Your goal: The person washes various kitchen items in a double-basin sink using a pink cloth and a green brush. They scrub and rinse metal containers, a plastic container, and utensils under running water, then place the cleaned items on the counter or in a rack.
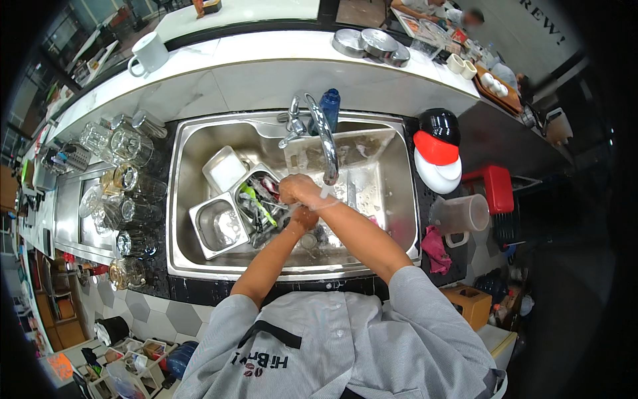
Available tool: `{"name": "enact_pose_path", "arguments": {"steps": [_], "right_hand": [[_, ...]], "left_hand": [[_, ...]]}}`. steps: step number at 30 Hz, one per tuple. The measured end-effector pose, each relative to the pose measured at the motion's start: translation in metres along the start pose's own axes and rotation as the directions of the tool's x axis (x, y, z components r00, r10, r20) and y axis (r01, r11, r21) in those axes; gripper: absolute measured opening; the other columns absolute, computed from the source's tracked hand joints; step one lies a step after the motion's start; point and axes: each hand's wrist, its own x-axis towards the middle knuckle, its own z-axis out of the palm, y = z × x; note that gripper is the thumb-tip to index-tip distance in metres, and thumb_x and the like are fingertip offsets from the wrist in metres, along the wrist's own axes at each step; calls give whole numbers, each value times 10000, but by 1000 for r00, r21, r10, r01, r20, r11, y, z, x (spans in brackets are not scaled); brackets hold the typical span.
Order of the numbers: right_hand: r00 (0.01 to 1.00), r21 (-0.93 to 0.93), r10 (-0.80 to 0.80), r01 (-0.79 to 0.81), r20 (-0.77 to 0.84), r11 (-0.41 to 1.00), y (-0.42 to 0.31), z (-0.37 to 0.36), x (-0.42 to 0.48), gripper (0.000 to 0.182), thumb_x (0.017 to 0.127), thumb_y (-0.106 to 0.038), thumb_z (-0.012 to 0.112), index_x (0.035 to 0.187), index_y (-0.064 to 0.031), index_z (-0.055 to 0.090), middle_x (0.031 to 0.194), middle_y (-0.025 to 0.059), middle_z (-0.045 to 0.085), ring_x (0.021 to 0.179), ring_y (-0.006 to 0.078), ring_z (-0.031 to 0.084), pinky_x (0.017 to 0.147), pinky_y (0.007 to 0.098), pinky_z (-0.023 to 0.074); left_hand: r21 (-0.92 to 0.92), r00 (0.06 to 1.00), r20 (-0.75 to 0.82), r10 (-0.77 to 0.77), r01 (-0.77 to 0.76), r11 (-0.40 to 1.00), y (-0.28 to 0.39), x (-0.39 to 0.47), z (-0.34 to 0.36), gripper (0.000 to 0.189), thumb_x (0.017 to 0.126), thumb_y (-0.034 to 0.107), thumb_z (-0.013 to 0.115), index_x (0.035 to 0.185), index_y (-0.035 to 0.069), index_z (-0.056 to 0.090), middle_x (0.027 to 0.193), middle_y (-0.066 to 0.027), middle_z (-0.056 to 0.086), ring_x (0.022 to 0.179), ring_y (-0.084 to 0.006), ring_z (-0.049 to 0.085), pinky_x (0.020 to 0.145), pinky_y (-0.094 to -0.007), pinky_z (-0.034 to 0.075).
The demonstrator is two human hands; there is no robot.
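Over the stainless steel sink, my two hands are close together and my forearms cross near the wrists. My right hand is curled beside a steel pan of utensils, under the chrome faucet. Water from the spout falls on my right wrist. Lower down, my left hand is partly covered by the right one. What either hand grips is hidden. Bright green-handled utensils lie among metal ones in the pan. Two more steel pans rest against it in the basin.
Several upturned glass mugs crowd the left counter. A blue bottle stands behind the faucet. On the right are stacked black, red and white bowls, a plastic pitcher and a pink cloth. A white mug stands on the ledge.
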Motion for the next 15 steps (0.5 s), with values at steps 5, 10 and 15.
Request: {"name": "enact_pose_path", "arguments": {"steps": [5,10,15], "right_hand": [[938,724,147,-338,315,602,1,-30,-31,335,826,-307,567,786,16,645,723,103,641,722,179,619,652,314,501],[975,951,79,-220,207,218,-13,-41,-119,239,876,-180,545,958,31,620,847,91,650,753,153,612,694,259,504],[991,995,110,-79,72,62,-16,-26,-128,243,882,-129,512,1021,66,559,924,137,631,807,186,630,722,306,529]], "left_hand": [[142,996,-47,70,-63,988,-4,8,0,326,806,238,493,1074,79,589,1145,-143,566,1035,-277,556,886,-417,436],[-171,989,86,-119,132,976,21,19,-2,319,810,245,492,1065,80,589,1123,-138,571,1010,-272,560,868,-418,441],[-252,978,135,-160,190,949,36,20,-7,313,813,252,491,1056,81,589,1101,-133,576,986,-267,564,850,-419,447]]}}
